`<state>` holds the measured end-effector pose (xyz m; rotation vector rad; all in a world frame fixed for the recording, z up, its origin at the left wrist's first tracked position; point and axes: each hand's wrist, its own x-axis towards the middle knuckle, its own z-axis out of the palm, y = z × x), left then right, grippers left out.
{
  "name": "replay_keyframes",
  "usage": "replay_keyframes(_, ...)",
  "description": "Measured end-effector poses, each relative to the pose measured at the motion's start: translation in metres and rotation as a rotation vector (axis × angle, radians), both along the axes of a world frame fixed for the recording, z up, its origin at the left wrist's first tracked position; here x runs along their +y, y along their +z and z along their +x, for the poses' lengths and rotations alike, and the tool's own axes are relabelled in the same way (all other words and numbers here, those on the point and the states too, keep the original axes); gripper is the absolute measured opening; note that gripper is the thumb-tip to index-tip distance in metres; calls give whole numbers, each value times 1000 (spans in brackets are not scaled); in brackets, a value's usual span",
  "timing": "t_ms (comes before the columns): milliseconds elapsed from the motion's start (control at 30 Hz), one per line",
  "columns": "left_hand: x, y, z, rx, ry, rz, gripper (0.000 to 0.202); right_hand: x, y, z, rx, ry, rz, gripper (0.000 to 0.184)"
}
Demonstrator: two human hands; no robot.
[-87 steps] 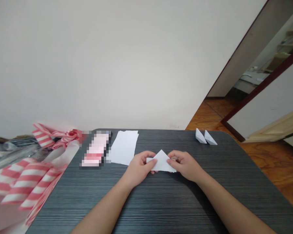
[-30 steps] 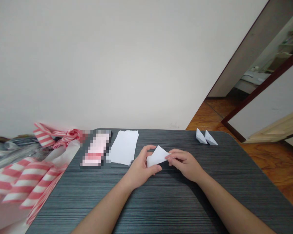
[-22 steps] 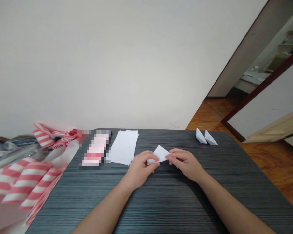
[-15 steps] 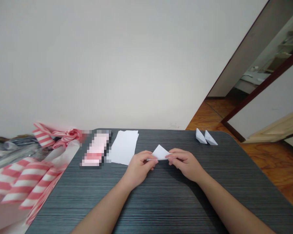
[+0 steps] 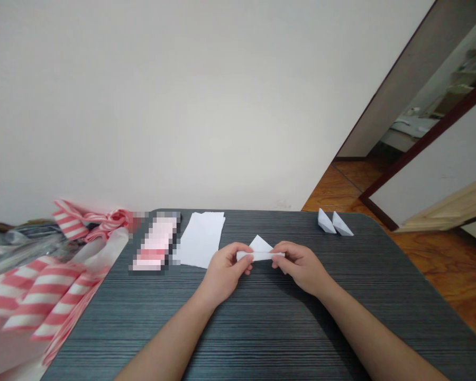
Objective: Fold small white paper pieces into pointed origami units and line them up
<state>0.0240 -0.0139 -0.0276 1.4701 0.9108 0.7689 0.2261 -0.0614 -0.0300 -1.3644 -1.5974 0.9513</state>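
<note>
Between my two hands is a folded piece of white paper (image 5: 262, 246), with a pointed triangular top and a straight flap along its lower edge. My left hand (image 5: 228, 267) pinches the left end of the flap between thumb and fingers. At the other end, my right hand (image 5: 299, 264) grips the paper the same way. The fingers cover both ends of the fold. Both hands are over the middle of the dark table (image 5: 257, 328).
White paper sheets (image 5: 201, 239) lie left of my hands, beside a pixelated pink item (image 5: 154, 243). Two folded paper boats (image 5: 326, 222) stand at the back right. Red-and-white striped cloth (image 5: 47, 291) is heaped left of the table. Behind rises a pale wall (image 5: 182, 106).
The lower edge of the paper, a thin line before, now shows as a broad flap turned up across the triangle's base. Both hands have stayed nearly in place.
</note>
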Motion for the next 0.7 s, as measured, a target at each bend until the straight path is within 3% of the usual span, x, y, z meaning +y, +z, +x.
replay_keyframes(133, 0, 0, 1, -57, 0, -30, 24, 0, -8, -1, 65, -30, -56, 14)
replay_keyframes(300, -2, 2, 0, 39, -39, 1, 35, 0, -6, -3, 15, 4, -65, 12)
replay_keyframes(433, -4, 2, 0, 79, -96, -14, 30, -1, -2, -5, -30, 20, -41, 10)
replay_keyframes(700, -2, 0, 0, 125, -80, -17, 21, -1, -5, -8, 51, 24, -102, 13)
